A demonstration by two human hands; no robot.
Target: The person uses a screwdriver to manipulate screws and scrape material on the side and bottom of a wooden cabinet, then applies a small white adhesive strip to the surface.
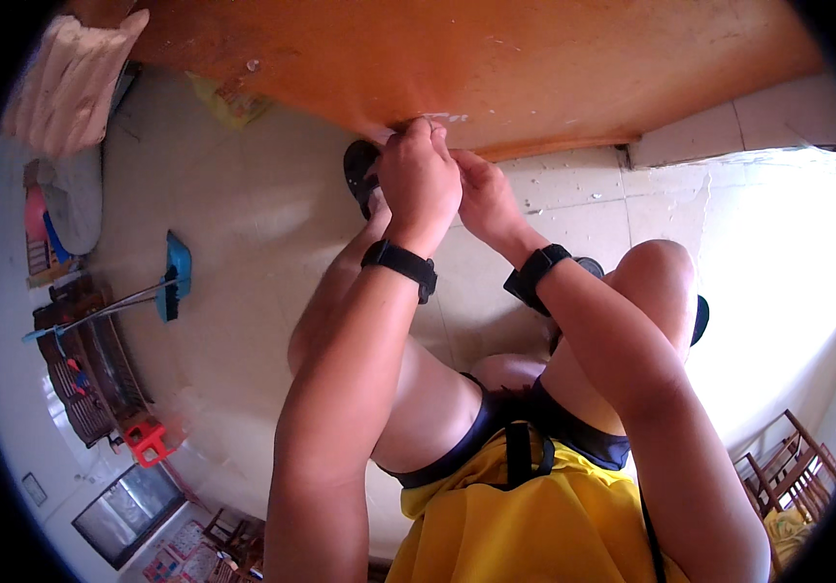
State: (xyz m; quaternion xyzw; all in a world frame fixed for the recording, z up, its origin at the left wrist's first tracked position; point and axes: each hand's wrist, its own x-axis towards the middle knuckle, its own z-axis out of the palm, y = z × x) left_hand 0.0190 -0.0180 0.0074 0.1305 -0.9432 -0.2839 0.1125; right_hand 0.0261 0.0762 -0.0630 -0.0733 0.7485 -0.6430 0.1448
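Observation:
Both arms reach forward to the near edge of an orange-brown wooden panel [534, 68], each wrist wearing a black strap. My left hand [420, 185] is closed, its fingertips curled against the panel edge beside a pale scuffed patch [447, 118]. Just to its right, my right hand [489, 199] is also closed, with thumb and finger pinched together close to the left fingers. Whatever the fingers hold, if anything, is hidden by the hands.
White crumbs lie on the tiled floor [573, 209] right of my hands. A yellow bag [228, 100] rests under the panel. Leftward are a blue broom [177, 277], a red stool [149, 442] and a wooden bench [97, 350]. A wooden chair [795, 466] stands at lower right.

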